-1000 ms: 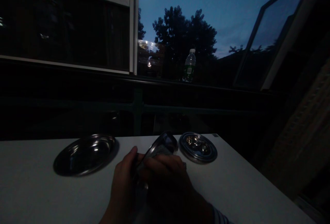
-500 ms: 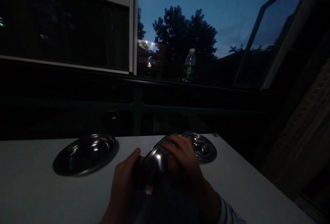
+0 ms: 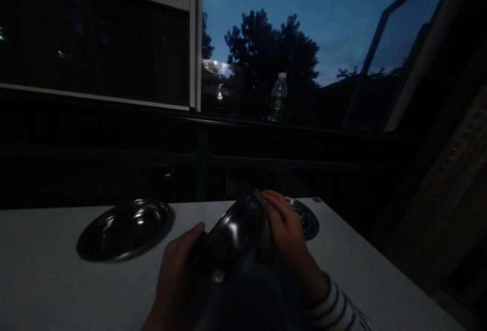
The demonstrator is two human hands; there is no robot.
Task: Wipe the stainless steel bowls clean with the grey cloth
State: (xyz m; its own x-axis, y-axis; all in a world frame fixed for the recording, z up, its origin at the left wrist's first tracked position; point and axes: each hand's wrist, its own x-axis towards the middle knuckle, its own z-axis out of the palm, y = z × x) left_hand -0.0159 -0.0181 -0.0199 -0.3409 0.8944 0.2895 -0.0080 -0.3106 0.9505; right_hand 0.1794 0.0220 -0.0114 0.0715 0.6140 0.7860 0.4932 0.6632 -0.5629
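A shiny metal dish (image 3: 234, 229) is held tilted over the table, its underside facing me. My left hand (image 3: 177, 262) grips its left rim, thumb on top and fingers mostly hidden beneath. At the far right rim, my right hand (image 3: 285, 229) is closed on a greyish-green cloth (image 3: 266, 237), which presses against the metal and hangs down below the fingers. Behind my right hand lies a stack of smaller metal plates (image 3: 310, 222), partly covered by it. To the left rests a large oval metal plate (image 3: 124, 232).
The white table (image 3: 376, 283) ends at a far edge and a slanting right edge. Beyond it, a plastic bottle (image 3: 278, 98) with a green label stands on the sill by the open window (image 3: 399, 52). A patterned curtain (image 3: 449, 204) hangs at the right.
My right hand has moved from the dish's middle outward to its far right rim with the cloth, uncovering the dish's underside. My left hand keeps its hold.
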